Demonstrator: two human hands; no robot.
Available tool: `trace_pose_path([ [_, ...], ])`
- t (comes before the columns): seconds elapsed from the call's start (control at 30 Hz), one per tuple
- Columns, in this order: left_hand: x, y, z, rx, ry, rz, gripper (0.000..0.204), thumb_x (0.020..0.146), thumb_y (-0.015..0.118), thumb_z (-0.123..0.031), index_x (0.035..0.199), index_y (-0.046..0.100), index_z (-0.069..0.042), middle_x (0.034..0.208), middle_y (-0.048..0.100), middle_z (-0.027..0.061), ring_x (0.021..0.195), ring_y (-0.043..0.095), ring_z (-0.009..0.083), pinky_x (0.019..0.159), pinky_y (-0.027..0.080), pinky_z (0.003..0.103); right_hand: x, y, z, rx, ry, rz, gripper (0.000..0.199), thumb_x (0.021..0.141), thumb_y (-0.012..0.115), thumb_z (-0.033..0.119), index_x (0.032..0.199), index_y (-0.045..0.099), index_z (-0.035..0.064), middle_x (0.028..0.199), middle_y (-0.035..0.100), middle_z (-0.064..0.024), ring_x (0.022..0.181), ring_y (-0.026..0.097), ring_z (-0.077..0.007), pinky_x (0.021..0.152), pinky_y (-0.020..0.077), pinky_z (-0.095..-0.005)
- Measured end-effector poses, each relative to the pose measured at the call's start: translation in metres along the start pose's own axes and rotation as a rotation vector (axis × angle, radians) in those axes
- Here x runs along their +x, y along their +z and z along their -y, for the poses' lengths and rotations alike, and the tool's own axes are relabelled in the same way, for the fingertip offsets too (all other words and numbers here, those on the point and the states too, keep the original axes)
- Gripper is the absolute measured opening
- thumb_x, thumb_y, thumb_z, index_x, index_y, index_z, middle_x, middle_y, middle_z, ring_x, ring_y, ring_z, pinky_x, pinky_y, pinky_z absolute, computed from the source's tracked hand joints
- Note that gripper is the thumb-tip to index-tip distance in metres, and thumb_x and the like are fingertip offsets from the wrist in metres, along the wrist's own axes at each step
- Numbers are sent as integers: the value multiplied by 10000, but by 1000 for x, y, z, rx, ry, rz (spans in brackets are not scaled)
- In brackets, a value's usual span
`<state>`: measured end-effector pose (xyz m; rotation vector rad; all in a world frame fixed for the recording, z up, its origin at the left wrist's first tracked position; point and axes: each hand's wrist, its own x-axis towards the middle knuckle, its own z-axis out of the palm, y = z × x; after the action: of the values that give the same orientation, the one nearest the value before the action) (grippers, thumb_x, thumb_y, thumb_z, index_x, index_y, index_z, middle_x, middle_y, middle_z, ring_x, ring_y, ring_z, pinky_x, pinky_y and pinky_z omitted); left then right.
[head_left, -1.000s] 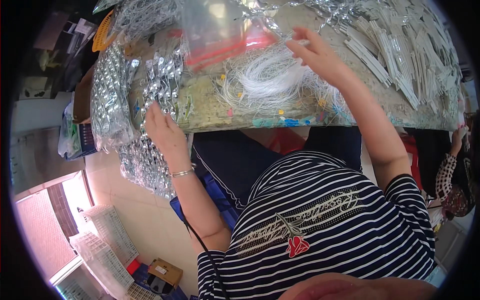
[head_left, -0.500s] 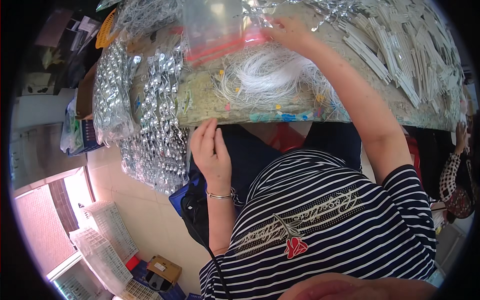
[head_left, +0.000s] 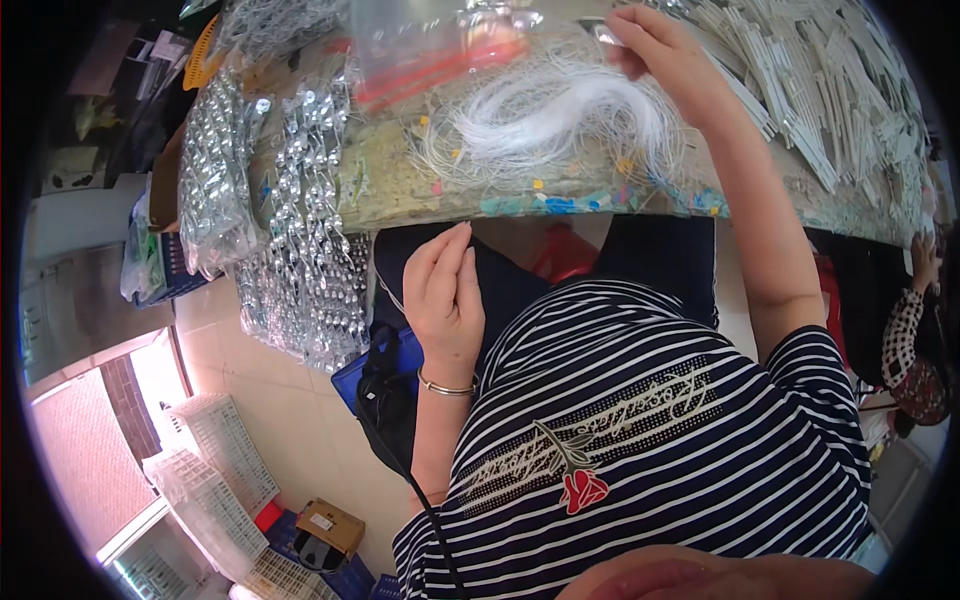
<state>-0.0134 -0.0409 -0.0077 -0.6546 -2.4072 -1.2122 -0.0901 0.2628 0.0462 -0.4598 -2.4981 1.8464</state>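
My left hand (head_left: 445,295) is raised just off the table's near edge, in front of my lap. Its fingers are pressed together at the tips; anything between them is too small to make out. Over the table, my right hand (head_left: 660,60) has curled fingers beside a small shiny piece (head_left: 604,33), and whether they grip it is unclear. Below and left of that hand lies a loose bundle of white threads (head_left: 540,125). Farther left, clear plastic bags with red edges (head_left: 440,65) lie on the worn tabletop (head_left: 380,185).
Silver faceted bead strands (head_left: 310,140) hang over the table's left edge beside a bagged bundle of them (head_left: 215,190). White strips (head_left: 790,100) are heaped at the right. White plastic crates (head_left: 215,450) and a cardboard box (head_left: 330,527) stand on the floor. Another person's arm (head_left: 905,320) shows far right.
My right hand has moved right, away from the plastic bags, and its fingers have curled. My left hand has shifted slightly right and down, its fingertips drawn together. The view has shifted a little.
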Motion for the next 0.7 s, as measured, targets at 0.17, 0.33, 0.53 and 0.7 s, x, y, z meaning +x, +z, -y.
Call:
trace_pose_path([
  [0.17, 11, 15, -21, -39, 192, -85, 361, 733, 690, -13, 1082, 604, 20, 1067, 601, 147, 954, 568, 290, 824, 453, 352, -82, 5, 6, -149, -111, 153, 190, 918, 506, 223, 975, 578, 57, 798, 535, 13, 746, 495, -66, 686, 409, -203],
  [0.33, 24, 38, -44, -165, 172, 365, 482, 821, 644, -177, 1249, 497, -14, 1058, 611, 156, 914, 601, 290, 777, 477, 342, -118, 29, -17, -29, -166, 462, 215, 945, 458, 208, 969, 550, 16, 845, 559, -59, 813, 530, -120, 756, 439, -258],
  [0.53, 3, 33, -37, -438, -581, 690, 233, 921, 522, -165, 1081, 607, -20, 739, 629, 42, 619, 564, 84, 575, 450, 217, -111, 1, -54, 38, -35, 142, 275, 963, 425, 263, 1094, 568, 68, 806, 556, 3, 727, 494, -82, 661, 420, -219],
  [0.7, -2, 30, -28, -521, -719, 678, 242, 935, 509, -199, 1052, 630, -26, 783, 630, 5, 646, 533, 41, 553, 428, 177, -71, -77, -134, -349, -211, -267, 192, 888, 563, 151, 1035, 615, 40, 929, 583, -22, 803, 520, -110, 730, 425, -231],
])
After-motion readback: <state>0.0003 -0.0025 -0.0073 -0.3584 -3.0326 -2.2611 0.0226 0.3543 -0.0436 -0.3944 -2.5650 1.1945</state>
